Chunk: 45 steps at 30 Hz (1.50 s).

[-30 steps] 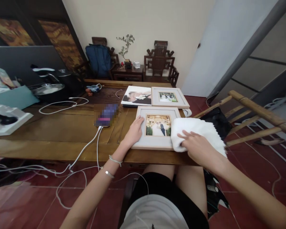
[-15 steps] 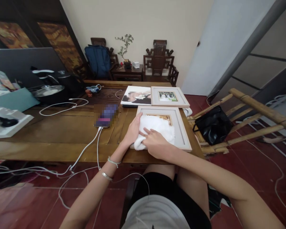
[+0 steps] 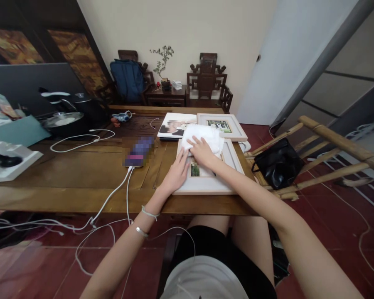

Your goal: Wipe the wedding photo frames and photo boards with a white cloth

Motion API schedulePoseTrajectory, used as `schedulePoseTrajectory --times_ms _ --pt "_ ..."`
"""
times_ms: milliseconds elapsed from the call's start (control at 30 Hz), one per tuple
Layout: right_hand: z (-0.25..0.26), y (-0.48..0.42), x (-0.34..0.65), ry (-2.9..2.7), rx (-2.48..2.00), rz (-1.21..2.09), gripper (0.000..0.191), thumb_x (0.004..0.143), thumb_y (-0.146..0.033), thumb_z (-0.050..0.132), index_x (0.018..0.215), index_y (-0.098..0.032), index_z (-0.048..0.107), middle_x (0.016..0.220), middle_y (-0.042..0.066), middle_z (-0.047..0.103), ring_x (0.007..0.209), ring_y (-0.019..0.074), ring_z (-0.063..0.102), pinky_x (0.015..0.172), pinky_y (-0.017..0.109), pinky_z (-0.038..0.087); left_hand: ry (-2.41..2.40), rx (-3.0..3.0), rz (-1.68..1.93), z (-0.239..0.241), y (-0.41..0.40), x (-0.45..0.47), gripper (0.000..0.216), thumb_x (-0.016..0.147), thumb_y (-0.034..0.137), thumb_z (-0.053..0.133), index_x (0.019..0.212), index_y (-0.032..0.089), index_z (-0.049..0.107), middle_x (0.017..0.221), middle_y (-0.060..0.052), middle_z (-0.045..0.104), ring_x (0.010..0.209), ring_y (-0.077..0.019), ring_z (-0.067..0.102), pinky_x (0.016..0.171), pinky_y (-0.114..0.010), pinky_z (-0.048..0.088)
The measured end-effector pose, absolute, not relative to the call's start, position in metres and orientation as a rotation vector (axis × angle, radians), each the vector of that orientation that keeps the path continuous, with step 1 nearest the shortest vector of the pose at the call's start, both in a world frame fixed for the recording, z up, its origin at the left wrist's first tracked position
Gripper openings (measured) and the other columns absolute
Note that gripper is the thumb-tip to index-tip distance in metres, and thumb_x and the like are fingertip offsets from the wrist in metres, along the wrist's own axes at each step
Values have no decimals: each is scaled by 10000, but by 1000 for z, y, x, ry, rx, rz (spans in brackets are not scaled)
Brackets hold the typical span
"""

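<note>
Operator: Head view first: how does my grip stand?

Observer: Your left hand [image 3: 177, 172] lies flat at the centre of the frame, fingers straight and thumb apart, resting on the left edge of the near picture frame [image 3: 220, 185] without clamping it. Your right hand [image 3: 203, 153] is spread over the white cloth [image 3: 217, 139], pressing from above; I cannot tell whether any of it is pinched under your palm.

Operator: What can't you make out?

Observer: The cloth hides the upper part of the near picture frame, and your right wrist covers much of its photo. The cloth also overlaps the lower left of the far picture frame [image 3: 237, 126] in view; whether they touch is unclear. The phone [image 3: 139, 153], left of centre, is pixelated, and both your arms are cut off at the bottom.

Operator: Where are the pieces from my grip?

Observer: The near picture frame lies flat on the tabletop [image 3: 109, 174], right of centre, beneath both your hands. The cloth sits directly under your right fingers, just above your left fingertips.
</note>
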State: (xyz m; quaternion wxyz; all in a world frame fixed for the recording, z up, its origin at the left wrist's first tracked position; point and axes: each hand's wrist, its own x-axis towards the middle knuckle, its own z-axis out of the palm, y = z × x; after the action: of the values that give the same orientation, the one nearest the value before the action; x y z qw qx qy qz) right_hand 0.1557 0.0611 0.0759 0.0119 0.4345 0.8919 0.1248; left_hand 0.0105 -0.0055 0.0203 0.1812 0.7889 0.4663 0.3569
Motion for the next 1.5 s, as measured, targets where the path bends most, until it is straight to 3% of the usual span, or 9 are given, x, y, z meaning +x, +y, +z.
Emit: schedulePoseTrajectory --times_ms 133,333,533,800,967,1133,1200,1333,1500 --pt "83 82 156 2810 1487 484 392 849 -54 414 1181 -121 613 1515 109 312 1393 347 198 1069 587 215 1286 2290 987 16 -2 9 422 895 132 354 1280 115 526 1452 -152 410 1339 -233 395 1112 -419 324" --pt "77 78 142 2854 1214 396 372 882 -90 388 1159 -147 629 1525 64 296 1398 310 208 1078 533 242 1201 2316 999 16 1 6 564 712 -43 360 1180 144 615 1291 -97 594 1279 -203 476 1110 -410 342" --pt "77 75 177 2734 1364 437 410 854 -31 370 1121 -154 655 1487 59 375 1372 301 271 1046 518 285 1257 2238 996 13 1 6 631 679 -64 346 1185 197 619 1307 -58 585 1272 -207 485 1102 -448 344" --pt "95 48 260 2565 1398 390 407 756 32 408 1020 -106 685 1425 134 451 1267 323 413 922 466 404 1308 2237 1058 16 0 8 545 735 -48 349 1156 157 628 1322 -95 567 1242 -210 514 1091 -424 373" --pt "99 -14 270 2632 1235 194 460 665 57 409 980 -114 697 1415 132 464 1302 319 385 976 494 357 1335 2253 1121 17 2 9 463 806 9 382 1198 136 592 1350 -122 535 1263 -225 489 1103 -436 354" --pt "121 -54 265 2699 1262 -107 550 640 45 410 1063 -167 690 1169 115 653 1097 248 586 923 358 431 1388 2228 1118 15 5 7 457 821 21 386 1210 157 583 1439 -112 430 1336 -238 396 1122 -452 316" --pt "127 -45 262 2749 1362 21 575 662 45 401 1135 -161 656 1235 112 615 1136 252 559 934 358 429 1394 2225 1107 15 6 7 494 798 -7 368 1210 160 583 1467 -109 390 1360 -238 357 1130 -456 297" --pt "118 3 255 2760 1458 496 508 728 57 377 1120 -115 650 1505 114 327 1357 345 279 1052 495 297 1375 2251 1009 13 6 6 562 764 -28 351 1248 174 553 1491 -106 352 1387 -237 307 1127 -487 283" --pt "84 40 246 2638 1409 485 452 796 21 379 1141 -122 634 1466 153 378 1299 360 347 1003 522 317 1434 2315 875 11 6 6 513 836 76 372 1340 114 458 1463 -149 393 1398 -243 281 1131 -488 271"
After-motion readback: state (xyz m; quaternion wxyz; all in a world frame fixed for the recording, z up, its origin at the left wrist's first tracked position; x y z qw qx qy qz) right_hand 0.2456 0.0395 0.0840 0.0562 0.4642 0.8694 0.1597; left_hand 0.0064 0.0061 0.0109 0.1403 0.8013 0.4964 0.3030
